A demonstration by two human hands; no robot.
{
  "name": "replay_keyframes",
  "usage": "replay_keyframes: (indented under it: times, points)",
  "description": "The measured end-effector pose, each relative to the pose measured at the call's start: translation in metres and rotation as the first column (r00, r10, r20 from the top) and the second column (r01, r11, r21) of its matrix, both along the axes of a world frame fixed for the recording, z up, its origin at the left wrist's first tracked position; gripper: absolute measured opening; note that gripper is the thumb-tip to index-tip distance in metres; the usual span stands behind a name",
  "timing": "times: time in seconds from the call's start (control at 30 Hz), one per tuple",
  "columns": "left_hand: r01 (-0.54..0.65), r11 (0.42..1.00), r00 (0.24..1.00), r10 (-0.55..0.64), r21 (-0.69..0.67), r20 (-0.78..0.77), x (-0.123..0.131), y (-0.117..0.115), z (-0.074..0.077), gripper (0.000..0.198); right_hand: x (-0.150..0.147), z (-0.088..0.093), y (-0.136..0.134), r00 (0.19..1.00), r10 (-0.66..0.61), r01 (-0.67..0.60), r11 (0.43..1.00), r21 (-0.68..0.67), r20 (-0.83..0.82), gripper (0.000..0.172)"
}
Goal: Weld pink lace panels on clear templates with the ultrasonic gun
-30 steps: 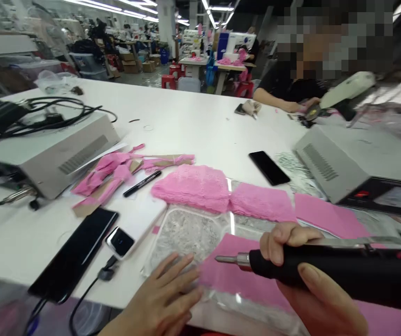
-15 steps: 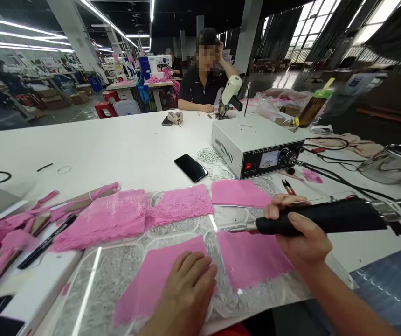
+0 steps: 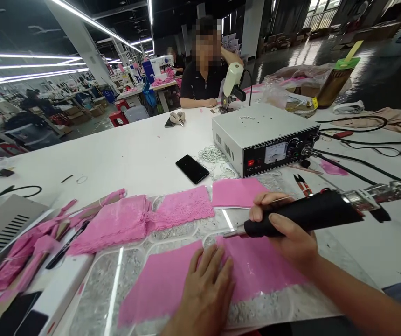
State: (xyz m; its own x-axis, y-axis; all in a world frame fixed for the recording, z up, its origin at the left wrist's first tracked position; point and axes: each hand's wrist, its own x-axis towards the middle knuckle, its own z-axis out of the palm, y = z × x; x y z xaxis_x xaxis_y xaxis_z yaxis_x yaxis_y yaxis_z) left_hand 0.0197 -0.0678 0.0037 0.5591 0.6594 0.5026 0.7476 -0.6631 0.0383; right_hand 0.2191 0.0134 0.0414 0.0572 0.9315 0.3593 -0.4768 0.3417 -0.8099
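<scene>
My right hand [image 3: 293, 238] is wrapped round the black grip of a handheld ultrasonic tool [image 3: 319, 210]. Its narrow metal tip [image 3: 233, 232] points left, at the upper left corner of a pink fabric piece [image 3: 263, 268]. Whether the tip touches the cloth I cannot tell. Flat on the mat, my left hand [image 3: 209, 284] has its fingers stretched out. It covers the right edge of another pink piece [image 3: 158, 280] and reaches the left edge of the first one. Folded pink lace [image 3: 116, 224], a spread lace piece [image 3: 183, 207] and pink panels [image 3: 237, 192] lie behind.
A grey control box [image 3: 263, 135] with a meter stands behind the mat [image 3: 102, 284], cables leaving it at the right. Near it are a phone [image 3: 192, 169], tangled thread [image 3: 211, 154] and snips [image 3: 302, 185]. A white box [image 3: 67, 289] lies left. A person [image 3: 203, 74] sits opposite.
My left hand has moved right, from the left pink piece to where the two pieces meet. The tool's tip has come slightly left and down to the right piece's corner. The view has tilted.
</scene>
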Motion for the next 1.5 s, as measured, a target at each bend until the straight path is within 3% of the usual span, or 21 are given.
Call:
replay_keyframes:
  times: [0.13, 0.33, 1.5]
  points:
    - [-0.01, 1.0, 1.0, 0.01, 0.0, 0.007, 0.001, -0.001, -0.002, 0.028, -0.011, -0.005, -0.002, 0.994, 0.073, -0.076, 0.997, 0.027, 0.082, 0.01]
    - [-0.028, 1.0, 1.0, 0.028, -0.009, 0.014, 0.0, -0.003, -0.002, 0.028, -0.009, -0.007, -0.003, 0.997, 0.002, -0.004, 1.0, 0.027, 0.075, 0.013]
    - [-0.026, 0.999, 0.998, 0.027, -0.028, 0.049, -0.003, 0.001, -0.008, 0.032, -0.014, -0.013, 0.003, 0.981, 0.062, -0.083, 0.99, 0.113, 0.182, 0.007]
